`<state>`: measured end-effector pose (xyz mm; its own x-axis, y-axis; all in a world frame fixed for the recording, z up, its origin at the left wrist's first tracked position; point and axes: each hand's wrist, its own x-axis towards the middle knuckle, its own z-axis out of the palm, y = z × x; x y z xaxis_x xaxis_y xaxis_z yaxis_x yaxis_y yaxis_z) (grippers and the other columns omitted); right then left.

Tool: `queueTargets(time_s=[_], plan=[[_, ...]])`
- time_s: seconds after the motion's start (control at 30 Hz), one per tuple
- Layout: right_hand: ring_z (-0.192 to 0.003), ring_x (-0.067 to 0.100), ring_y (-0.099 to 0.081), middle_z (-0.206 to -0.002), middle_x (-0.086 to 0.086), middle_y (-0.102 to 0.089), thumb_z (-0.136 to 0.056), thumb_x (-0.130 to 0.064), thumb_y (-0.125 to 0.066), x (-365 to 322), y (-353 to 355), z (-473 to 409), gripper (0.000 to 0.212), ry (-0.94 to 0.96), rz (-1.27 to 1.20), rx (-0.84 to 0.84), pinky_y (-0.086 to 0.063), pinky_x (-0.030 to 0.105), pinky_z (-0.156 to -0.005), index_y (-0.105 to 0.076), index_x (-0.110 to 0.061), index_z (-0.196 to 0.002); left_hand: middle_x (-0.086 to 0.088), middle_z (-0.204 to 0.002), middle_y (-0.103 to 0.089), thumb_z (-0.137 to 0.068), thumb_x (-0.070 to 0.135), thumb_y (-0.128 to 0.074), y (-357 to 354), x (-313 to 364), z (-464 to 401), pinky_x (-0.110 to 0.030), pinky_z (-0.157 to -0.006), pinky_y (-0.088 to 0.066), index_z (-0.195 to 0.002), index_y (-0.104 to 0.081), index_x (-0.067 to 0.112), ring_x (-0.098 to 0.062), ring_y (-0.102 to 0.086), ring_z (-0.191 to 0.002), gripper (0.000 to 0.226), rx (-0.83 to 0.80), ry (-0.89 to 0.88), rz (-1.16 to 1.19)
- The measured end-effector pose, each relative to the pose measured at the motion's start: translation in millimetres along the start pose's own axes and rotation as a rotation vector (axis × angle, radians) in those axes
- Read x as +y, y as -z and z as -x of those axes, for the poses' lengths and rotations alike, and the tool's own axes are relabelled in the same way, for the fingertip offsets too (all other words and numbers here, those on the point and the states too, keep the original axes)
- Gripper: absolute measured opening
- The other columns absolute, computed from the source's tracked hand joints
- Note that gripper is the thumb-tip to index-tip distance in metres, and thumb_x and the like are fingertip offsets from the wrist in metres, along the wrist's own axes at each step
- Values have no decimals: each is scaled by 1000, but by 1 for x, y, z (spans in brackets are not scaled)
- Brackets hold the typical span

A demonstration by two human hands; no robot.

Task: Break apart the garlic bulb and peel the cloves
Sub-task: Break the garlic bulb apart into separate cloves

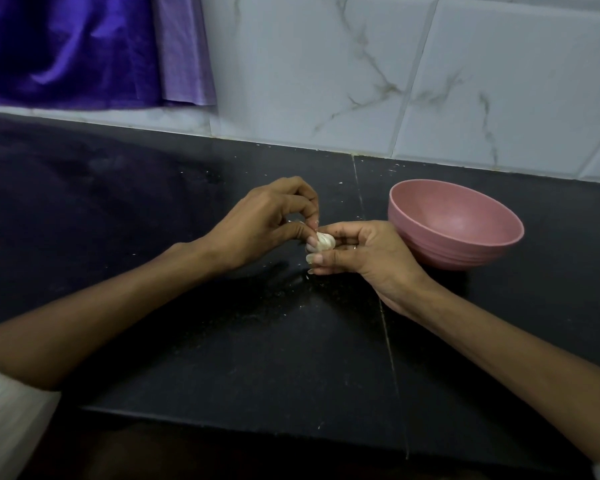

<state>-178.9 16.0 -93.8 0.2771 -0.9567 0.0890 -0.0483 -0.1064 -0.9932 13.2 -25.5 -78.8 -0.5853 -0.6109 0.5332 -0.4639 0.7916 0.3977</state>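
Right hand [357, 252]: fingers curled round a small white papery garlic bulb [322, 242], cradling it above the desk. Left hand [269, 225]: thumb and fingertips pinching at the same bulb from its far side, apparently picking at skin or prying a clove. Garlic bulb: held between both hands, just beside the round pink plastic bowl [465, 252], clear of the black stone desk [222, 323]. Bowl: upright, nothing visible inside it. Desk around the bulb: scattered pale flecks, possibly skin fragments. Progress, by judgement: early; no separated or peeled cloves visible anywhere, so most breaking and all peeling seem to remain. Obscured: most of the bulb behind fingers; whether any clove has loosened cannot be told.
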Motion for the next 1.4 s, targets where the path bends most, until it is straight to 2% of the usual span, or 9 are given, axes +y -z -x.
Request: queueTargets(time_s=[0.27,0.37,0.5,0.6,0.7,0.9,1.03,1.17,1.4], plan=[[-77,19,-72,-85,11,-74,-69,-6,-76,2,2,-2,32,-47,-60,10,-62,30,-73,-72,-6,-100,9,-105,-55,-83,27,-65,-4,-1,1,-37,-78,-51,-86,-68,15,-9,-56,-92,13,-4,-19,-37],[-75,20,-71,-89,12,-74,-68,-8,-75,2,4,-4,41,-32,-136,31,-61,30,-71,-68,-4,-109,3,-102,-60,-84,22,-71,-6,0,1,-28,-76,-51,-85,-68,12,-6,-58,-87,10,113,24,30],[-71,20,-69,-100,22,-71,-77,-5,-73,2,5,-5,42,-6,-186,72,-60,32,-71,-60,1,-117,-4,-87,-66,-84,19,-73,-4,2,-3,-34,-63,-58,-90,-63,10,-18,-65,-76,14,328,337,424],[-73,22,-69,-101,21,-72,-78,-10,-73,2,4,-4,40,3,-157,62,-60,35,-73,-61,0,-115,-11,-86,-66,-78,28,-70,-6,6,-3,-31,-58,-59,-101,-64,2,-19,-63,-71,35,198,486,719],[-77,24,-71,-100,18,-74,-84,-9,-69,2,4,-2,33,19,-126,41,-60,36,-75,-64,-3,-117,-25,-83,-67,-76,20,-70,-13,11,-1,-26,-58,-58,-93,-67,-6,-18,-65,-65,32,164,428,721],[-90,29,-74,-104,16,-74,-89,-4,-62,-1,4,-1,32,27,-200,29,-61,32,-77,-66,-8,-121,-23,-78,-69,-70,10,-72,-15,11,0,-25,-59,-58,-83,-69,-5,-18,-67,-61,20,275,378,734],[-87,27,-74,-102,18,-74,-93,-7,-57,-5,4,-1,24,25,-262,43,-60,29,-71,-69,-6,-114,-20,-72,-68,-70,7,-71,-10,9,-1,-25,-59,-59,-83,-67,-7,-18,-68,-59,20,276,390,759],[-81,26,-75,-96,16,-75,-87,-8,-64,-6,4,-1,19,26,-272,102,-61,28,-67,-70,-5,-105,-30,-81,-67,-70,9,-71,-4,8,-2,-27,-61,-60,-83,-68,-4,-22,-68,-63,18,246,382,749],[-72,22,-74,-86,11,-75,-94,1,-59,4,3,-4,14,99,-52,188,-60,28,-60,-70,-7,-99,-14,-71,-69,-74,8,-71,-4,1,-4,-26,-58,-60,-86,-68,-8,-16,-66,-59,20,276,427,702]])
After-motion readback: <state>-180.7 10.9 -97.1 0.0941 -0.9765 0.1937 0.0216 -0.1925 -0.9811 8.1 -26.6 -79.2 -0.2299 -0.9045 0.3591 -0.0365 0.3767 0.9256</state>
